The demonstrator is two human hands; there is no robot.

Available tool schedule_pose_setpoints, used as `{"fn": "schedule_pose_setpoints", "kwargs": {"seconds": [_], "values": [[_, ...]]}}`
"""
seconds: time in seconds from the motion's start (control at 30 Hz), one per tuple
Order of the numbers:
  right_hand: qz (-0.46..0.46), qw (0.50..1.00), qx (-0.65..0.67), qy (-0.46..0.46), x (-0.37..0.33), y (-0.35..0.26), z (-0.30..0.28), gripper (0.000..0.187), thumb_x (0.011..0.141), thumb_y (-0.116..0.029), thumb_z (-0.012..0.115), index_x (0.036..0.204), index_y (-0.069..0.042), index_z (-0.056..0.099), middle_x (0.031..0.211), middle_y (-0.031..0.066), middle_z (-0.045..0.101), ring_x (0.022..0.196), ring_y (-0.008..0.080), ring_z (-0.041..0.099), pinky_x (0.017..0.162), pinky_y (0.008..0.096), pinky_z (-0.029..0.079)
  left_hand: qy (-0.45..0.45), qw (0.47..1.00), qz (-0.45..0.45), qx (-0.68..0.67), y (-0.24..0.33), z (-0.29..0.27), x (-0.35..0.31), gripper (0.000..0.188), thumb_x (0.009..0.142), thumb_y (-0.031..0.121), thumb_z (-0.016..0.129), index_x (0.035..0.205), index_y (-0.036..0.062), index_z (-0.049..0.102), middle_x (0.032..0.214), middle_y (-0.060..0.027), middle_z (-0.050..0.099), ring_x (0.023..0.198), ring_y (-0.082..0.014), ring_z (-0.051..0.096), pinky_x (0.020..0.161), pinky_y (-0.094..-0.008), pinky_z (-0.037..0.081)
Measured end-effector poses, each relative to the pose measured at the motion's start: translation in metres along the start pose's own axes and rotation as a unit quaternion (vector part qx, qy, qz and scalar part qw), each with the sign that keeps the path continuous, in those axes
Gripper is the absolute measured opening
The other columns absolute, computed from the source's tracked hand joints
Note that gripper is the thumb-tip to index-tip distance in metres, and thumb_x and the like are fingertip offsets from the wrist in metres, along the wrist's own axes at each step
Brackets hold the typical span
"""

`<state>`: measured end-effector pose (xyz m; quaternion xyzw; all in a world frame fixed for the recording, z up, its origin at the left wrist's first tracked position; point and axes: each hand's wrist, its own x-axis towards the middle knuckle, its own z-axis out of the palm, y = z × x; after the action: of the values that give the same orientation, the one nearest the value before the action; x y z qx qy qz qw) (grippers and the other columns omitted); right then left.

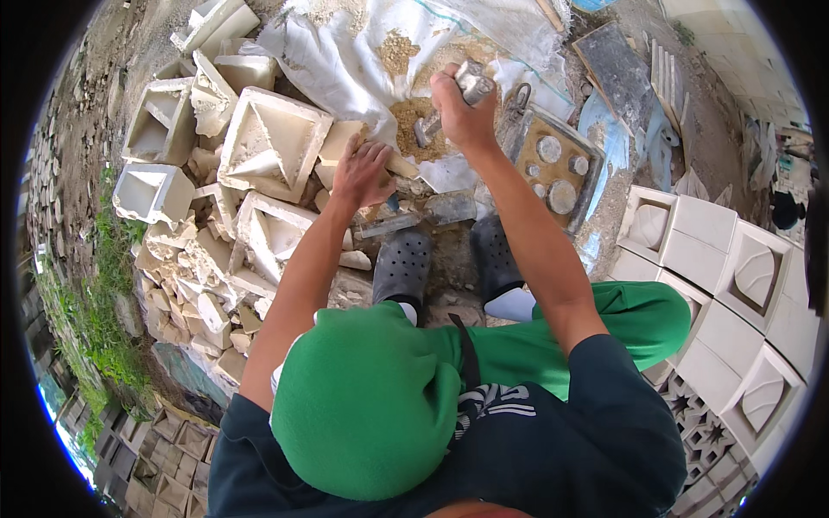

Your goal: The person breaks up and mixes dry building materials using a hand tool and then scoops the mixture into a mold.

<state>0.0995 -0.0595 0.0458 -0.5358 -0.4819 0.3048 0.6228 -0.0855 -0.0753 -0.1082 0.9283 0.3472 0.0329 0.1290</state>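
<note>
My right hand (466,112) is raised in a fist round a chunky grey metal tool (474,83); most of its grip is hidden by the fingers. Just below that fist is a grey metal end (427,130) over the sandy ground, and I cannot tell whether it belongs to the same tool. To the left, my left hand (361,174) presses on a broken piece of cream block (341,141), fingers bent over it. Between my feet and the hands lie a dusty grey metal block (451,208) and a flat grey bar (389,225).
Broken cream hollow blocks (275,145) pile up at left. White sacking (332,65) with sandy crumbs spreads ahead. A metal mould tray with round studs (561,197) lies at right, near a dark board (611,73). Pale patterned blocks (708,233) stand in rows at far right.
</note>
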Motion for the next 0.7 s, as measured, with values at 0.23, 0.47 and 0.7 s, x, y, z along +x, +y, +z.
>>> {"fn": "schedule_pose_setpoints", "kwargs": {"seconds": [0.23, 0.47, 0.7], "values": [[0.022, 0.995, 0.097, -0.011, 0.02, -0.058, -0.014, 0.03, 0.083, -0.002, 0.048, 0.056, -0.01, 0.039, 0.048, -0.0036, 0.04, 0.041, 0.0059, 0.035, 0.039, 0.0248, 0.028, -0.003, 1.0, -0.009, 0.006, -0.003, -0.001, -0.007, 0.056, 0.077, 0.044, 0.055, 0.121, 0.0091, 0.049, 0.123, -0.0068, 0.053, 0.123, -0.0209, 0.044, 0.114, -0.0437, 0.014], [0.098, 0.99, 0.088, 0.04, -0.015, -0.012, -0.021, 0.027, 0.083, 0.0, 0.047, 0.059, -0.009, 0.038, 0.049, -0.0022, 0.035, 0.041, 0.0075, 0.03, 0.042, 0.0262, 0.026, 0.001, 1.0, -0.007, -0.006, -0.002, 0.001, -0.001, 0.056, 0.078, 0.043, 0.055, 0.121, 0.0082, 0.049, 0.123, -0.0066, 0.053, 0.122, -0.0214, 0.045, 0.114, -0.0443, 0.014], [0.068, 0.983, 0.16, 0.064, 0.021, -0.066, -0.026, 0.028, 0.083, -0.003, 0.047, 0.059, -0.01, 0.035, 0.048, -0.0002, 0.033, 0.04, 0.0105, 0.028, 0.042, 0.0279, 0.025, 0.03, 0.999, 0.003, -0.014, -0.005, 0.001, -0.003, 0.06, 0.075, 0.04, 0.059, 0.126, 0.0101, 0.05, 0.12, -0.0069, 0.055, 0.12, -0.0232, 0.047, 0.113, -0.0459, 0.014]]}}
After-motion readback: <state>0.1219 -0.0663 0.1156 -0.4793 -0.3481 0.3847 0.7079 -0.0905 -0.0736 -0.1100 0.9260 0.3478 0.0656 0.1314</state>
